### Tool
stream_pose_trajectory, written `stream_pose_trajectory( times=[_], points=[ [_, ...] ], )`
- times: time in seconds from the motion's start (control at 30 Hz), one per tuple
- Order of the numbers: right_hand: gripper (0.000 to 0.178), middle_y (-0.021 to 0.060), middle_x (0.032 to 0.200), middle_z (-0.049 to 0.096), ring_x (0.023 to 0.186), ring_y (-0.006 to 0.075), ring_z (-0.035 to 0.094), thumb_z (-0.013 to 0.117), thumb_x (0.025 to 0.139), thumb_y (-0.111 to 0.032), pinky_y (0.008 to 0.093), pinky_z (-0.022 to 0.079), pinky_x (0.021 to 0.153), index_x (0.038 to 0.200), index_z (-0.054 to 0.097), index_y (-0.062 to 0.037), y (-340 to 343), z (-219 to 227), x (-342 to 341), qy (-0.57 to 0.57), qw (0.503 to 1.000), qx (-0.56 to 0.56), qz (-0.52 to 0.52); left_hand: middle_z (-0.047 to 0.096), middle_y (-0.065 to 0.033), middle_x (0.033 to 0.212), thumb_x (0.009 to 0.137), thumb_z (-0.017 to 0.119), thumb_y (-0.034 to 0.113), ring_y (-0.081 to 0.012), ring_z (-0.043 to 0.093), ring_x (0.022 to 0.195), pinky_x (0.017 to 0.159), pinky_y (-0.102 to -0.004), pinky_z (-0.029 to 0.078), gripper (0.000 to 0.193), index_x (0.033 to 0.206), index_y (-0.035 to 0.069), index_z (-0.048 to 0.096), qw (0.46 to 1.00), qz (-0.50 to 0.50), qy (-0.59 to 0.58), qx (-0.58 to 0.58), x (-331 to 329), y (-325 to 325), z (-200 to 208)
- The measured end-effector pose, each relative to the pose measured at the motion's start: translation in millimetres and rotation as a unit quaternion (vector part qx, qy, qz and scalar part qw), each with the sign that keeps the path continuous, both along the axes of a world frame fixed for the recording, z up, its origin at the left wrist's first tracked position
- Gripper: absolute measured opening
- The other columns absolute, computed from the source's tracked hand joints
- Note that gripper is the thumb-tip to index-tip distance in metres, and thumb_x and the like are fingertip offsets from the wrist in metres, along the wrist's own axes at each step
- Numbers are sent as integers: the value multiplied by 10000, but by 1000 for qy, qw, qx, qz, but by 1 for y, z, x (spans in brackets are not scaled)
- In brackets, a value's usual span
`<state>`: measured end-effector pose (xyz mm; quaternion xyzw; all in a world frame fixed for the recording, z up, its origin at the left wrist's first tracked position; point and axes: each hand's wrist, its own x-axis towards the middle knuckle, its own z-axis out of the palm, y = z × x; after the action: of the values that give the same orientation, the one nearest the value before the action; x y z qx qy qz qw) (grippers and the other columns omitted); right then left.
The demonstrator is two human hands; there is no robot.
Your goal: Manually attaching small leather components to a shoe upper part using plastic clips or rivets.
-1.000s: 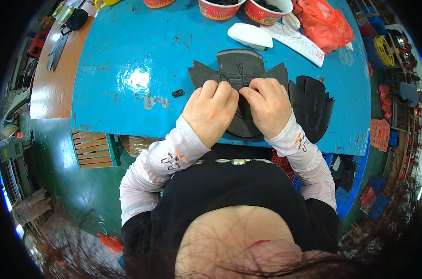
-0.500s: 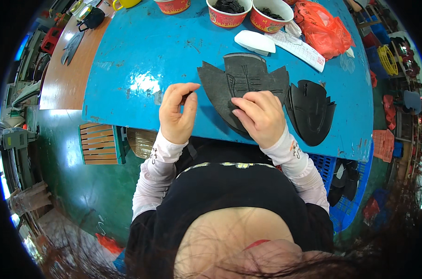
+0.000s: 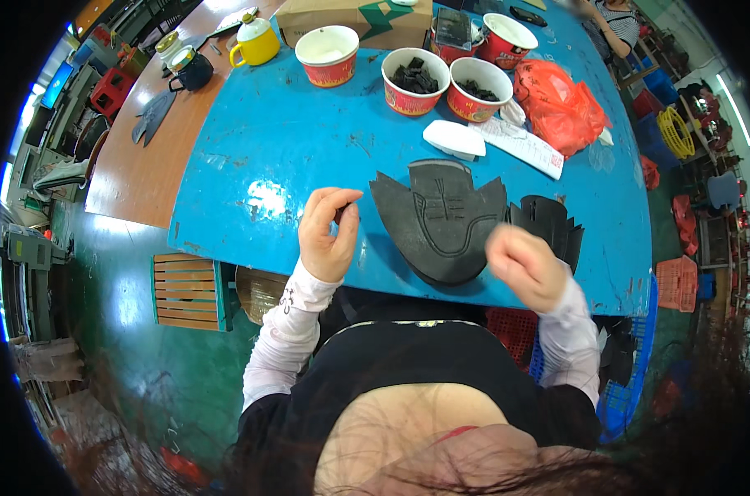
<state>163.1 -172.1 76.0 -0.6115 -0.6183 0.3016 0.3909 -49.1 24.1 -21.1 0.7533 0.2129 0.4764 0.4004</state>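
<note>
A stack of dark grey, shield-shaped cut pieces (image 3: 441, 223), like shoe-upper parts with stitched lines and notched upper corners, lies on the blue table in front of me. My left hand (image 3: 328, 236) hovers just left of it, fingers curled toward the thumb around something small and dark that I cannot make out. My right hand (image 3: 528, 264), slightly blurred, is off the stack's lower right edge with its fingers folded in. Any content of that hand is hidden. Partly behind the right hand lies a second stack of black cut pieces (image 3: 548, 217).
Paper bowls (image 3: 414, 81), two with small black scraps, stand farther back beside a red plastic bag (image 3: 561, 107). A white plastic object (image 3: 454, 140) and a paper slip (image 3: 519, 149) lie nearer. A yellow mug (image 3: 255, 41), a cardboard box (image 3: 354, 21) and another person's arm (image 3: 613, 33) are at the back.
My right hand has left the shield-shaped stack and moved right, toward the second stack. My left hand keeps its curled pose. The view has tilted up, showing more of the table's far side.
</note>
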Motion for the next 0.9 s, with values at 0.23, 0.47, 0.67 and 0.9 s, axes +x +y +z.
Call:
stream_pose_trajectory(
  times=[0.23,0.47,0.67,0.9],
  points=[
    [598,147,758,688,762,342,683,571,821,-673,405,540,677,805,734,-98,-40,6,20,-412,775,-457,143,590,-60,921,890,604,-14,-94,537,712,634,-226,445,133,1008,16,657,996,9,-58,-70,61,73,-7],
    [157,152,913,627,879,371,603,620,838,-104,461,482,735,973,551,-65,106,-1,113,-444,875,84,-175,588,-25,868,895,593,-23,-85,535,686,619,-226,451,142,1021,9,650,996,64,-66,-3,84,88,-19],
    [293,214,932,646,955,392,615,494,870,-25,496,478,813,1156,444,-66,229,-48,236,-435,866,86,-232,613,-100,863,812,612,-74,-170,587,648,577,-280,483,168,942,18,663,993,99,-18,68,82,106,-24],
    [390,164,1189,655,1109,343,601,402,790,94,412,470,948,1171,426,12,254,-55,219,-380,899,22,-214,608,-109,871,817,611,-72,-176,595,657,581,-280,487,156,939,15,657,995,81,-2,54,77,105,-29]
  ],
)
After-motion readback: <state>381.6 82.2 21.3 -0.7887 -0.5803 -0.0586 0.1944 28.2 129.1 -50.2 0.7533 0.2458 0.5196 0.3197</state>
